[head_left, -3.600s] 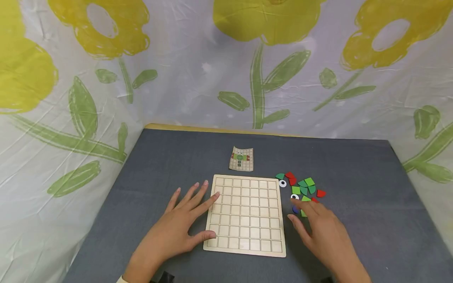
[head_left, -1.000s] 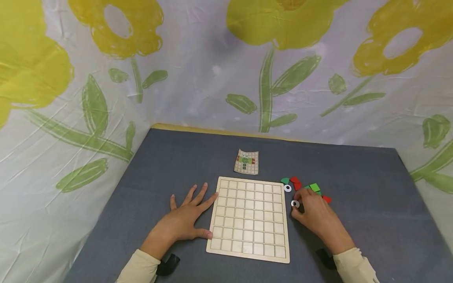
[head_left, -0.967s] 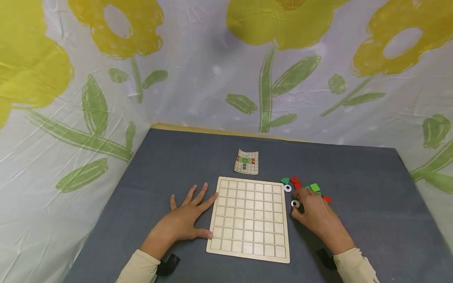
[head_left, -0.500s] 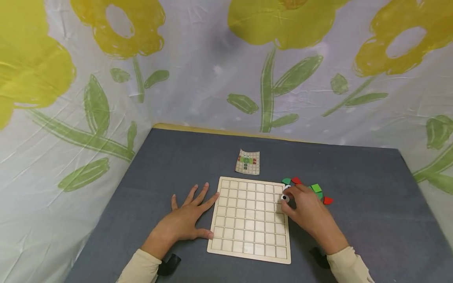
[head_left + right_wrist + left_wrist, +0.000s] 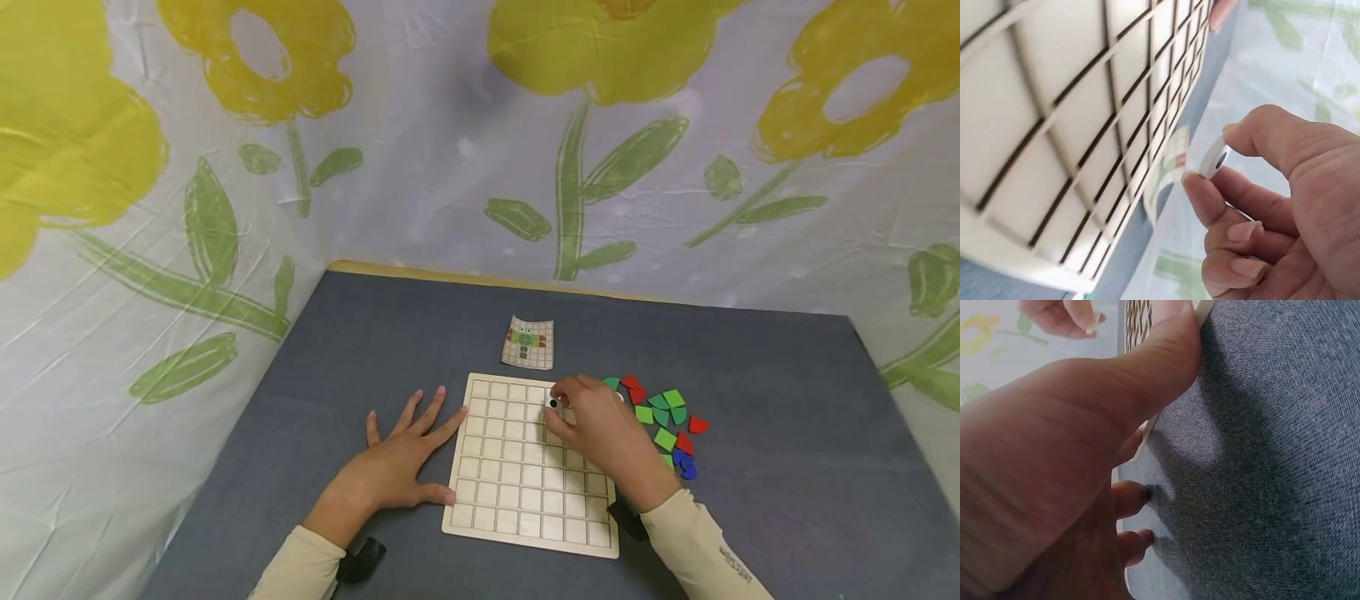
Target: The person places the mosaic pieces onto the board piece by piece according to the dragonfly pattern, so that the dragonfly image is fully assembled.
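In the head view, a pale wooden grid board (image 5: 510, 479) lies on the dark tabletop. My right hand (image 5: 603, 429) is over its upper right part, pinching a white disc with a black dot (image 5: 1215, 155), like an eye piece, between thumb and index finger. The right wrist view shows this disc above the grid, apart from it. My left hand (image 5: 393, 467) lies spread at the board's left side, its thumb and index fingertip touching the edge. A second white piece (image 5: 619, 397) is mostly hidden behind my right hand.
Right of the board lie loose flat pieces: green squares (image 5: 665, 439), dark green quarter shapes (image 5: 660, 417), red pieces (image 5: 698, 425) and blue pieces (image 5: 687, 469). Beyond the board sits a small card (image 5: 528, 343) with a printed coloured figure on a grid. A flower-printed cloth (image 5: 420, 192) hangs behind.
My right hand has reached into the loose pieces, pinched the white disc and carried it left over the board's top rows. The left hand has stayed at the board's left edge.
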The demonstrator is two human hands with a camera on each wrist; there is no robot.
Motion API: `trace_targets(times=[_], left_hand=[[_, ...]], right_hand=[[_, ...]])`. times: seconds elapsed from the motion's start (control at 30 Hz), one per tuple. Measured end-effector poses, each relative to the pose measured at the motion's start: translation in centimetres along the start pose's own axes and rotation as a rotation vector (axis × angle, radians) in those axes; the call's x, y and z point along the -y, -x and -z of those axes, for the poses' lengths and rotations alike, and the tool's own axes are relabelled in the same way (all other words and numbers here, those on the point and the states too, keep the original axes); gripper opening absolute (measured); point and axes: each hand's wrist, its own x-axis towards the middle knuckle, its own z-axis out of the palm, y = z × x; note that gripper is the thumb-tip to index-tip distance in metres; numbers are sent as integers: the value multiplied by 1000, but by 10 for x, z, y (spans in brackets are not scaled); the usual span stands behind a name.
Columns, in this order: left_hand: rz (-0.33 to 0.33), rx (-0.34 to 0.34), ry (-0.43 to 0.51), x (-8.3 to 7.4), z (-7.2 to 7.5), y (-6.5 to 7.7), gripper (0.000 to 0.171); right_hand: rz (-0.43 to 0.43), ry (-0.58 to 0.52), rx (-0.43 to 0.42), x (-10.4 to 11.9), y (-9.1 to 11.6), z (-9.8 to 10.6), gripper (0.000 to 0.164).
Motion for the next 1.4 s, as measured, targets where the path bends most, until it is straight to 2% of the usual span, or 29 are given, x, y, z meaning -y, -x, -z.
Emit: trace_targets(times=[0.3,0.6,0.93,1.2,1.4], left_hand=[[3,-14,-9,-1,0,2,113],[13,1,-15,-2,0,1,113],[16,-2,1,-3,2,3,113],[17,9,-3,-2,1,2,113],[19,10,5,-2,2,2,113]], right_hand=[[81,39,22,18,-22,-10,17],[137,82,50,24,-32,-29,16],[136,184,52,26,-35,-36,14],[141,272,33,27,-32,-38,22],[158,264,31,27,-31,-38,22]])
